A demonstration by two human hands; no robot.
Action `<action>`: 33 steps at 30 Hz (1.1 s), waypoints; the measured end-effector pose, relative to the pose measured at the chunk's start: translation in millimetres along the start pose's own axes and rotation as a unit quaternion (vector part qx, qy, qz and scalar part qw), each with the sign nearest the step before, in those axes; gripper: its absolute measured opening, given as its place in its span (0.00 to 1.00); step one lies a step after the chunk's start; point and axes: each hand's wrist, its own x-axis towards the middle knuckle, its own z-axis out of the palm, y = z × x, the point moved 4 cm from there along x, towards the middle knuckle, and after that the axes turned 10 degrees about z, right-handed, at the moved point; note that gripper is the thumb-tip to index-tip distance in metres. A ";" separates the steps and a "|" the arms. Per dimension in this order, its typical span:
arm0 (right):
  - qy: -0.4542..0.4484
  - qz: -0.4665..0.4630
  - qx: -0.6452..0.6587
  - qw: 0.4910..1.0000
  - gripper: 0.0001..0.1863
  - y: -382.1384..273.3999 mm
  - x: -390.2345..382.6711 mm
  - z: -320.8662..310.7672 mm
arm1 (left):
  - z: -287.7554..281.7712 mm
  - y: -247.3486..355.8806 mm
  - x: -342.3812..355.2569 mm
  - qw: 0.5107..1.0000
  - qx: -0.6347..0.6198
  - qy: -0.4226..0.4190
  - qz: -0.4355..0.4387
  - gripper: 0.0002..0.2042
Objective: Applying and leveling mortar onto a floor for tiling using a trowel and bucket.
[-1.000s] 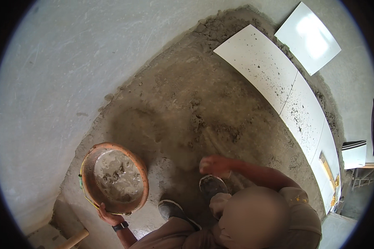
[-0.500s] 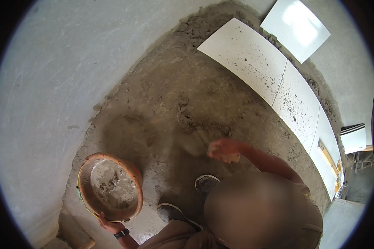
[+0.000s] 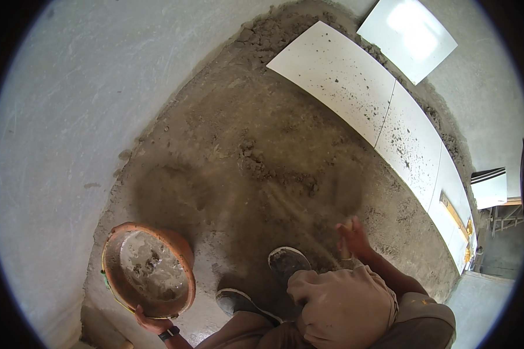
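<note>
A round orange-brown bucket [image 3: 187, 262] stands at the lower left, with wet grey cement mix [image 3: 148, 269] inside. My left hand [image 3: 150, 321], with a dark band at its wrist, grips the bucket's near rim; part of its fingers is hidden. Out to the right, my right hand [image 3: 353, 237] hovers above the grey mortar floor with its fingers curled in. Something thin and pale shows just under it, too blurred to name. A faint pale streak crosses the floor to its left. Beige cloth [image 3: 343, 302] covers what looks like my bent knee.
Large white tiles [image 3: 355, 81], specked with mortar, lie in a curved-looking row at the right. A wooden strip [image 3: 455, 215] rests on them. Another white tile [image 3: 410, 38] is beyond the row. Pale walls [image 3: 70, 116] border the floor. My shoes [image 3: 289, 263] stand near the bucket.
My right hand has moved right and nearer to me, away from the middle of the floor. The left hand stays at the bucket's rim. The whole view has shifted slightly.
</note>
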 end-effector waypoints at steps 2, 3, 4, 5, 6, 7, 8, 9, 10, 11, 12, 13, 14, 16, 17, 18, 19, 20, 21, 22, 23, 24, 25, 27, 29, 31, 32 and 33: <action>0.131 0.097 0.058 0.985 0.16 27.3 6.1 -14.9 | 3.4 -6.8 -0.2 0.992 -0.093 0.023 -0.082 0.17; 0.132 0.096 0.059 0.985 0.16 44.1 10.5 -9.1 | 7.4 -3.5 -1.0 0.992 -0.094 0.022 -0.082 0.17; 0.116 0.076 0.076 0.987 0.17 62.7 19.2 2.0 | 14.0 1.6 -3.4 0.990 -0.105 0.023 -0.093 0.17; 0.098 0.055 0.091 0.989 0.17 74.2 30.2 13.0 | 16.6 4.5 -5.7 0.987 -0.116 0.025 -0.105 0.16; 0.091 0.011 0.050 0.995 0.17 76.0 44.6 30.4 | 15.9 4.2 -6.4 0.987 -0.116 0.026 -0.105 0.16; 0.080 -0.034 0.009 0.996 0.18 70.8 54.5 58.4 | 14.7 3.1 -5.1 0.991 -0.102 0.020 -0.086 0.16; 0.055 0.006 0.063 0.996 0.19 37.9 47.0 92.0 | 10.0 1.4 -3.1 0.994 -0.085 0.018 -0.067 0.16; 0.031 0.047 0.117 0.992 0.21 -5.6 37.9 120.1 | 6.0 0.6 -2.9 0.994 -0.083 0.024 -0.065 0.16; -0.016 0.031 0.042 0.998 0.22 -33.8 42.0 137.6 | 7.3 1.9 -3.6 0.996 -0.072 0.020 -0.050 0.16; -0.064 0.014 -0.033 0.997 0.22 -54.8 47.1 151.1 | 7.2 3.0 -5.1 0.997 -0.060 0.018 -0.035 0.17; -0.063 0.011 -0.034 0.997 0.22 -65.1 56.8 157.1 | 7.7 2.4 -5.8 0.997 -0.063 0.019 -0.036 0.17; -0.023 -0.077 -0.098 0.992 0.21 -77.0 68.7 160.9 | 9.9 0.8 -5.8 0.997 -0.068 0.002 -0.044 0.17; 0.014 -0.165 -0.160 0.973 0.21 -88.8 74.9 166.4 | 9.8 -1.0 -3.5 0.996 -0.070 -0.013 -0.050 0.17; 0.025 -0.160 -0.234 0.959 0.20 -111.3 59.9 166.6 | 8.0 1.3 -5.7 0.994 -0.084 0.015 -0.063 0.17; 0.047 -0.149 -0.306 0.939 0.19 -122.1 53.6 159.6 | 9.6 1.3 -6.9 0.991 -0.102 0.033 -0.080 0.17; 0.042 -0.153 -0.309 0.938 0.19 -129.4 54.5 150.9 | 7.6 0.1 -7.8 0.991 -0.100 0.041 -0.081 0.17; 0.069 -0.188 -0.363 0.910 0.19 -139.3 57.0 140.6 | 4.4 2.2 -7.0 0.999 -0.015 0.035 -0.025 0.17; 0.097 -0.219 -0.413 0.879 0.19 -146.7 60.2 128.9 | 1.4 7.3 -8.3 0.997 0.073 0.024 0.030 0.17; 0.123 -0.259 -0.422 0.860 0.19 -155.8 66.8 120.0 | 1.7 10.2 -8.3 0.996 0.076 0.026 0.030 0.17; 0.149 -0.299 -0.428 0.840 0.19 -165.8 75.2 113.3 | 2.3 11.5 -9.4 0.999 0.024 0.035 -0.006 0.17; 0.162 -0.296 -0.440 0.832 0.20 -179.3 86.6 103.7 | 8.7 10.8 -8.9 0.998 -0.034 0.039 -0.042 0.17; 0.173 -0.294 -0.451 0.825 0.22 -191.0 100.2 98.9 | 8.2 11.2 -7.6 0.998 -0.035 0.038 -0.040 0.17; 0.179 -0.293 -0.451 0.824 0.22 -203.1 112.2 90.8 | 11.8 8.4 -7.9 0.996 -0.066 0.019 -0.058 0.17; 0.174 -0.322 -0.478 0.799 0.21 -217.7 131.0 90.9 | 14.1 7.8 -7.5 0.993 -0.094 0.003 -0.074 0.17; 0.184 -0.324 -0.497 0.784 0.18 -218.1 138.9 96.6 | 16.1 10.3 -10.3 0.989 -0.115 0.025 -0.090 0.17; 0.192 -0.328 -0.517 0.767 0.16 -209.6 144.4 104.8 | 19.4 17.5 -12.1 0.992 -0.092 0.027 -0.080 0.17; 0.176 -0.341 -0.530 0.757 0.15 -192.3 143.3 114.8 | 17.5 21.5 -12.3 0.995 -0.067 0.029 -0.068 0.16; 0.160 -0.354 -0.542 0.745 0.14 -176.3 138.3 123.1 | 14.0 22.2 -11.7 0.995 -0.065 0.035 -0.068 0.16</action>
